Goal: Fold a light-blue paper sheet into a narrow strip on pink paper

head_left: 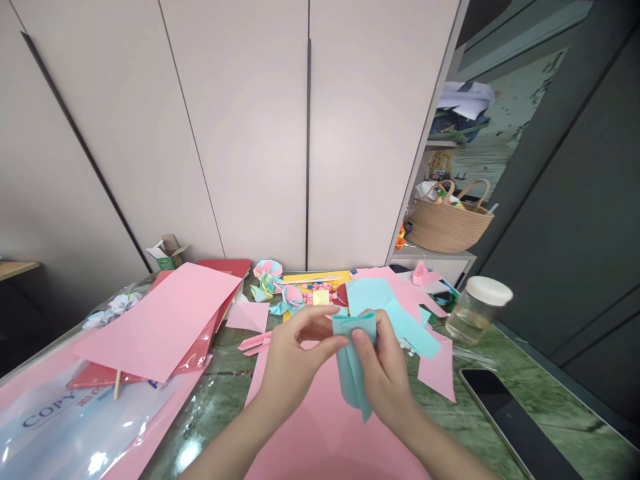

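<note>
A folded sheet of blue-green paper (353,373) is held upright in front of me, with layered folds along its top edge. My right hand (390,367) is closed on it, the thumb pressed on its near face and the fingers behind. My left hand (300,353) is open at the paper's left side, thumb and forefinger curved and apart. Its thumb tip is at the paper's edge; whether it touches I cannot tell. Below both hands lies a large pink sheet (330,427) on the green marbled table (220,413).
Pink sheets (170,313) and a plastic paper packet (65,420) lie left. Folded paper flowers (293,297) and light blue paper (370,293) are at the back. A lidded jar (473,320) and a phone (515,420) are on the right.
</note>
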### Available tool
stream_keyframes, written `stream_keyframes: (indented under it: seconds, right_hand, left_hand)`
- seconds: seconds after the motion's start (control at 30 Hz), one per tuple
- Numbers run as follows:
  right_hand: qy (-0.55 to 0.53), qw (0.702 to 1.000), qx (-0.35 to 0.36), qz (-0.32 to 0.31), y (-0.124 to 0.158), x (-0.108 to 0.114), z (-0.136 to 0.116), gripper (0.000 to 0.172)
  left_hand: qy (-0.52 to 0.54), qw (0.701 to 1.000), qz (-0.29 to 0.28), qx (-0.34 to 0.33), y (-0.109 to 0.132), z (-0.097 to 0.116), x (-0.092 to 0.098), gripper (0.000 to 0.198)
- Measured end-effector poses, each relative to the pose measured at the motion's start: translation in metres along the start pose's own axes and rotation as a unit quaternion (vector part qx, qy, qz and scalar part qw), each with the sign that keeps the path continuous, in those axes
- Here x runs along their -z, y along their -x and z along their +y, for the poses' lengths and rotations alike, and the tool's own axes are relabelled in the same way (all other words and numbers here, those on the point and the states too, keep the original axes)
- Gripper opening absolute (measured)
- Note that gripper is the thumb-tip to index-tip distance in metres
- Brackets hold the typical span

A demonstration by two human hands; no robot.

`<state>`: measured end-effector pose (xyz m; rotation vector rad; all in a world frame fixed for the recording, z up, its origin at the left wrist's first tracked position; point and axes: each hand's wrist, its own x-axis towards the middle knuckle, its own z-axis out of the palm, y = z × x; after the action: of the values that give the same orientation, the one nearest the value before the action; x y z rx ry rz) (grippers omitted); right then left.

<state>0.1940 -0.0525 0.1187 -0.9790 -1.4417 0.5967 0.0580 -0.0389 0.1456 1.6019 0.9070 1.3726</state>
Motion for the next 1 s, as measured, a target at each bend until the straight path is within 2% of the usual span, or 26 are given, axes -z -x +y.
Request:
stream_keyframes:
  seconds: [0.07,0.17,0.23,0.3,0.4,0.53,0.63,0.73,0.83,1.0]
  right_hand:
    - [0.025,0.999,0.024,-0.012,-0.001,0.002,0.002,0.01]
    - [0.07,0.994,0.072,-0.043,-0.001,0.004,0.005,0.009]
    - [0.096,0.989,0.1,-0.059,-0.001,0.005,0.006,0.008]
    - [0.113,0.984,0.117,-0.073,0.0,0.004,0.006,0.007]
    - [0.14,0.976,0.134,-0.096,0.0,0.003,0.005,0.005]
    - [0.169,0.965,0.142,-0.141,-0.003,0.006,0.003,0.004]
    - [0.192,0.952,0.107,-0.211,-0.008,0.009,-0.003,0.005]
    - [0.204,0.937,0.065,-0.274,-0.013,0.012,-0.01,0.006]
    - [0.211,0.928,0.04,-0.305,-0.015,0.013,-0.014,0.007]
    - [0.225,0.923,0.017,-0.311,-0.015,0.012,-0.014,0.012]
  left_hand:
    - [-0.077,0.994,0.003,-0.078,0.001,0.002,0.006,0.036]
    - [-0.195,0.959,-0.01,-0.206,0.003,0.009,0.016,0.026]
    - [-0.245,0.936,-0.023,-0.252,0.005,0.015,0.021,0.021]
    - [-0.261,0.929,-0.027,-0.26,0.008,0.021,0.024,0.02]
    - [-0.26,0.938,-0.035,-0.226,0.011,0.026,0.024,0.017]
    - [-0.262,0.955,-0.05,-0.127,0.01,0.029,0.026,0.013]
    - [-0.249,0.964,-0.087,-0.035,0.005,0.031,0.034,0.012]
    - [-0.232,0.964,-0.129,0.029,-0.002,0.032,0.042,0.014]
    - [-0.22,0.961,-0.159,0.056,-0.006,0.032,0.046,0.015]
    - [-0.201,0.962,-0.177,0.054,-0.004,0.031,0.049,0.024]
